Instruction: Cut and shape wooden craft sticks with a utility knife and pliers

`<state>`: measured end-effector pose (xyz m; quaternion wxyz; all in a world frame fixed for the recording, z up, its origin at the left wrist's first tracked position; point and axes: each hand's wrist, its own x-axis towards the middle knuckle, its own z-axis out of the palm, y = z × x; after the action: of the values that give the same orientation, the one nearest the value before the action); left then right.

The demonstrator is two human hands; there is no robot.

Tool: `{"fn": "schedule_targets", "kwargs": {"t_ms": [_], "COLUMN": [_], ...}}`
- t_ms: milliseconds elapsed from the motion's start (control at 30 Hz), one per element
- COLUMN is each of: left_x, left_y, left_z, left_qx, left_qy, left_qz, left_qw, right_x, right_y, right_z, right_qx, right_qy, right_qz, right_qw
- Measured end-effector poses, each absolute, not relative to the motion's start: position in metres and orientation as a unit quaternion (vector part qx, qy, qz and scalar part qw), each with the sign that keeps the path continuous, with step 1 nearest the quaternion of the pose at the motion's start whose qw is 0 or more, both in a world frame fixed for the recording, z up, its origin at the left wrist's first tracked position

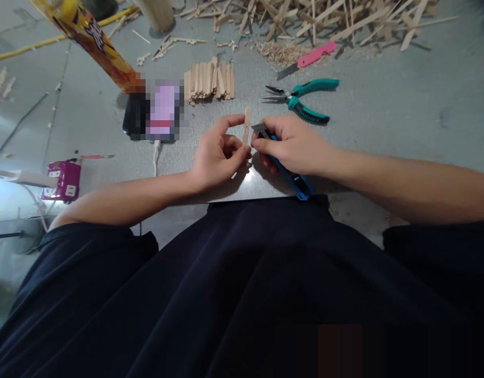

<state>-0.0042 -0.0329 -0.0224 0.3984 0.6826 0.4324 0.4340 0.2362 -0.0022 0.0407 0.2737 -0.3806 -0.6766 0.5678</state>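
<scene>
My left hand [218,155] pinches a short wooden stick [247,125] upright between thumb and fingers, index finger stretched along its top. My right hand [295,144] is closed round a blue utility knife [292,176]; its grey blade [259,129] touches the right side of the stick. Both hands hover over a grey metal sheet [210,113] on the floor, just in front of my dark-clothed lap.
Teal pliers [305,100] and a pink knife [310,56] lie beyond my right hand. A row of cut sticks [209,80] sits behind, a heap of wooden sticks [324,18] at the far edge. A phone [155,110] on a cable, a purple socket block [63,180] and an orange-yellow packet [92,39] lie left.
</scene>
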Motion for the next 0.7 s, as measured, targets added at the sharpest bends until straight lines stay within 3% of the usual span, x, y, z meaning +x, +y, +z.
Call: {"fn": "schedule_targets", "kwargs": {"t_ms": [700], "left_x": [-0.0019], "left_y": [-0.0317], "left_z": [-0.0248], "left_qx": [0.708], "left_qy": [0.393], "left_qz": [0.448], "left_qw": [0.378], "right_x": [0.2338], "right_y": [-0.0102], "right_z": [0.0486], "right_qx": [-0.406], "right_qy": [-0.695], "right_qz": [0.538], "right_qw": [0.250]}}
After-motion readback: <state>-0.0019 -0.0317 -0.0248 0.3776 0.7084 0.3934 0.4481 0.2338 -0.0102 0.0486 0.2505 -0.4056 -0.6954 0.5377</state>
